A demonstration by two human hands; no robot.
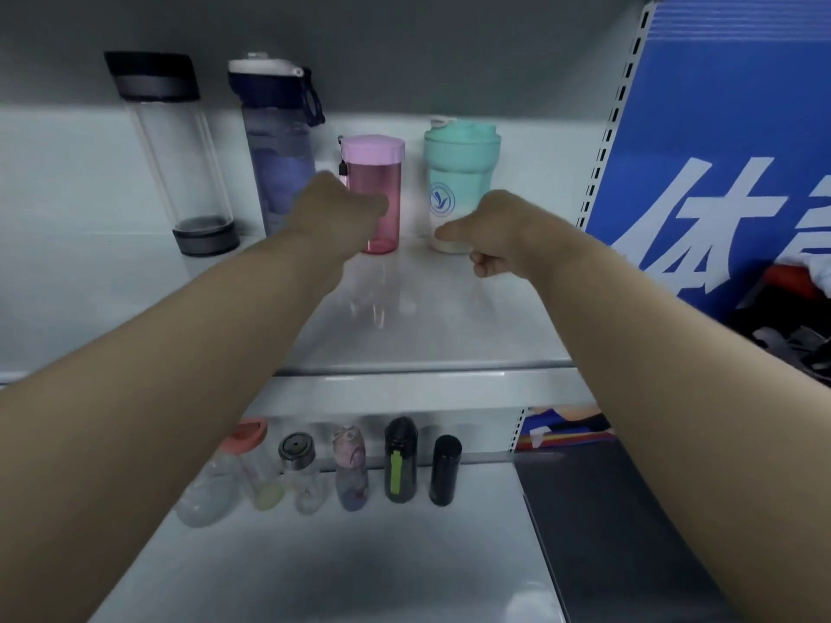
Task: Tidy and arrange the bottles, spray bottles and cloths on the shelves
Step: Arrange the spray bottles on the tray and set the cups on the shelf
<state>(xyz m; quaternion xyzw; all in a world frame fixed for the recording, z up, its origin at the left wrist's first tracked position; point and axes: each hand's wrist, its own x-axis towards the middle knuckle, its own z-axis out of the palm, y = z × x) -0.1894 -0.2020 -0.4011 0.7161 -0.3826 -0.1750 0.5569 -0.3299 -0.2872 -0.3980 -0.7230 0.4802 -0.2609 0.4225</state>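
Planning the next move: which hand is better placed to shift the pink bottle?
Left. The left hand wraps the pink bottle, thumb across its front; the right hand is over by the mint cup.

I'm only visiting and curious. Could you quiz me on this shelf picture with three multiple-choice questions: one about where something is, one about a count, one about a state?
1. Where does the teal cup stand?
A) on the lower shelf
B) on the upper shelf, right of the pink bottle
C) on the upper shelf, far left

2. How many drink containers stand on the upper shelf?
A) two
B) four
C) seven

3. The pink bottle is:
A) lying on its side
B) upright, lid off
C) upright, lid on

Answers:
1 B: it is the rightmost container up there.
2 B: the clear bottle, purple bottle, pink bottle and teal cup make four.
3 C: it stands on its base with its pink lid on top.
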